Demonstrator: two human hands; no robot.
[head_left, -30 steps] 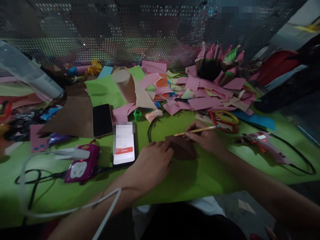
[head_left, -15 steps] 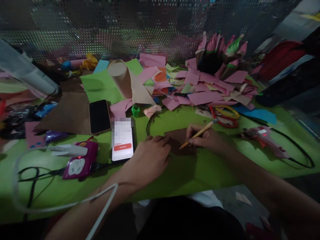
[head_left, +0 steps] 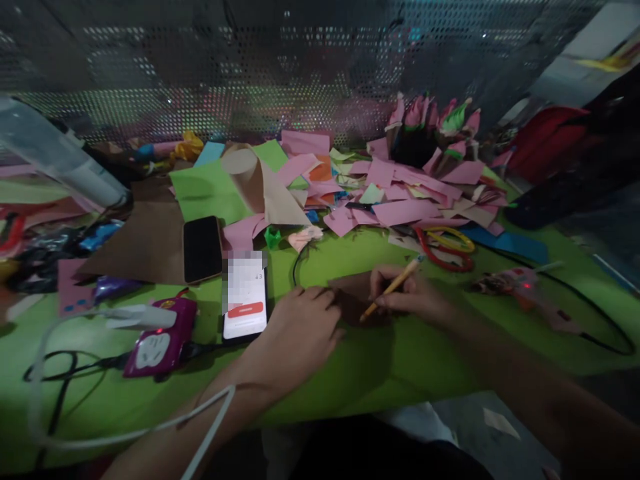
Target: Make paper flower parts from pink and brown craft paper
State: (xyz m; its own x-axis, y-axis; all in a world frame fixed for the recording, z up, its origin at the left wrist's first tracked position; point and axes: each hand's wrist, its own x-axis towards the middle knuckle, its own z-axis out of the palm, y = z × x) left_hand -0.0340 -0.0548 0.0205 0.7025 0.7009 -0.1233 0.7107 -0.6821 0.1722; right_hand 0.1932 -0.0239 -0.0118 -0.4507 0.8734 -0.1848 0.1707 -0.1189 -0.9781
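Note:
A small piece of dark brown paper (head_left: 354, 288) lies on the green tabletop (head_left: 345, 373) between my hands. My left hand (head_left: 305, 327) rests flat at the paper's left edge, fingers stretched forward and close together. In my right hand (head_left: 404, 293) a yellow-brown pencil (head_left: 395, 283) is pinched, its tip slanting down to the left at the paper. Whether the tip touches the surface I cannot tell. Just left of my left hand lies a phone with a lit screen (head_left: 247, 300).
A pink glue gun (head_left: 530, 290) with its cable and red- and yellow-handled scissors (head_left: 445, 250) lie to the right. Pink paper scraps (head_left: 410, 210) cover the back. On the left are a dark phone (head_left: 202, 248) and a magenta power strip (head_left: 167, 340); a white cable crosses my left forearm.
The camera has tilted up slightly, so everything sits lower in view. My hands stay in nearly the same places, with the pencil still in my right hand.

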